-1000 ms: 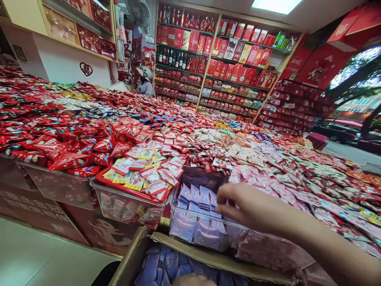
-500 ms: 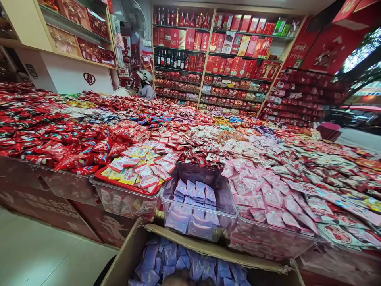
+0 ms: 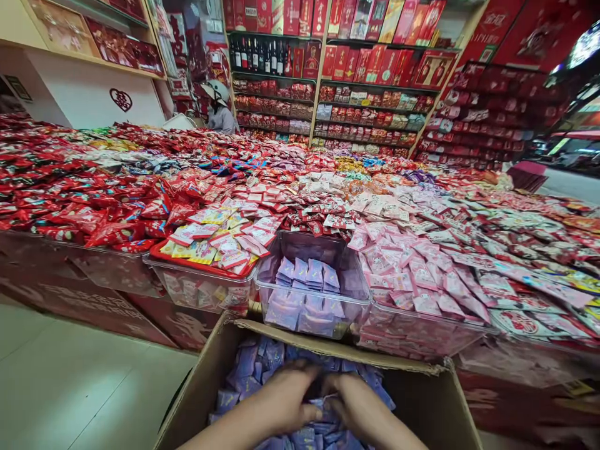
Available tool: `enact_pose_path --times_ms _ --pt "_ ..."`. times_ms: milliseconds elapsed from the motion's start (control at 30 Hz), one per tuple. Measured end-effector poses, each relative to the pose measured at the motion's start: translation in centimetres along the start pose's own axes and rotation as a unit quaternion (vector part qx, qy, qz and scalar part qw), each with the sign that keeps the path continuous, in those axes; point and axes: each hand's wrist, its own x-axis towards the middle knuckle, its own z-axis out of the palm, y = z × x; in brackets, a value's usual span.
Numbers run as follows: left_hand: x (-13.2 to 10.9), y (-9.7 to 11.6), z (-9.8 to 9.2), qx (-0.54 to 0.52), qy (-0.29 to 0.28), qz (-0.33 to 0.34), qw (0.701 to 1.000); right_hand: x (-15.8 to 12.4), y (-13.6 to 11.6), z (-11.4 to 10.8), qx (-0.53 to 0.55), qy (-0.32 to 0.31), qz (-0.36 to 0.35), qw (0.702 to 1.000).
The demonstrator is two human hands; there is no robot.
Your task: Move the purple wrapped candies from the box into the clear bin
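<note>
the left hand (image 3: 295, 387) and right hand (image 3: 350, 395) are resting side by side among purple packets (image 3: 246, 367) inside a cardboard box (image 3: 417, 394); their fingers are bending inward, blur leaving it unclear whether they are holding any. just beyond, a clear bin (image 3: 356, 284) is containing matching packets (image 3: 307, 275) and standing left of pink packets (image 3: 424, 278). farther back, a helmeted person (image 3: 221, 115) is facing left before shelves (image 3: 276, 79).
</note>
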Motion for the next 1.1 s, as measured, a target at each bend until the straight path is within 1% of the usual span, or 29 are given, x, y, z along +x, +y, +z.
enact_pose_path --times_ms 33,100,167,200,300,433,500,567,700,733,800,900,967,1033,1100 --pt "0.1 0.1 -0.2 -0.032 0.000 0.004 0.999 -0.2 0.0 -0.4 0.069 0.017 -0.010 0.997" --pt "0.4 0.3 -0.4 -0.086 -0.006 0.006 0.996 -0.5 0.0 -1.0 0.187 0.042 -0.018 0.981" --pt "0.7 0.6 -0.7 -0.116 -0.005 0.007 0.993 -0.7 -0.1 -1.4 0.252 0.055 0.003 0.966" --pt "0.8 0.7 -0.8 -0.132 0.004 0.007 0.991 -0.8 0.0 -1.5 0.277 0.058 0.013 0.959" --pt "0.8 1.3 -1.3 -0.185 0.037 0.004 0.982 -1.0 -0.1 -2.0 0.348 0.049 0.031 0.936" --pt "0.6 2.0 -1.5 -0.245 0.065 -0.011 0.967 -1.4 -0.3 -3.0 0.434 0.007 0.032 0.900" --pt "0.5 2.2 -1.5 -0.267 0.074 -0.013 0.961 -1.7 -0.5 -3.3 0.452 0.009 0.030 0.892" --pt "0.3 2.3 -1.4 -0.282 0.077 -0.013 0.956 -2.0 -0.6 -3.5 0.449 0.027 0.027 0.893" --pt "0.1 2.4 -1.4 -0.350 0.026 -0.017 0.936 -2.4 -0.8 -3.7 0.416 0.082 0.022 0.906" --pt "0.1 2.4 -1.3 -0.365 0.023 -0.014 0.931 -2.4 -0.9 -3.7 0.418 0.086 0.027 0.904" --pt "0.1 2.5 -1.2 -0.388 0.042 -0.007 0.921 -2.4 -1.0 -3.7 0.457 0.066 0.034 0.886" --pt "0.0 2.8 -1.2 -0.422 0.066 -0.001 0.904 -2.5 -1.2 -3.5 0.534 0.022 0.026 0.845" --pt "-0.1 3.0 -1.4 -0.411 0.063 -0.004 0.909 -2.5 -1.4 -3.3 0.545 0.033 0.019 0.837" --pt "-0.2 3.1 -1.6 -0.374 0.054 -0.010 0.926 -2.6 -1.6 -3.2 0.545 0.067 0.012 0.836" --pt "-0.3 3.2 -1.7 -0.365 0.049 -0.013 0.929 -2.7 -2.0 -3.2 0.546 0.102 0.004 0.831"
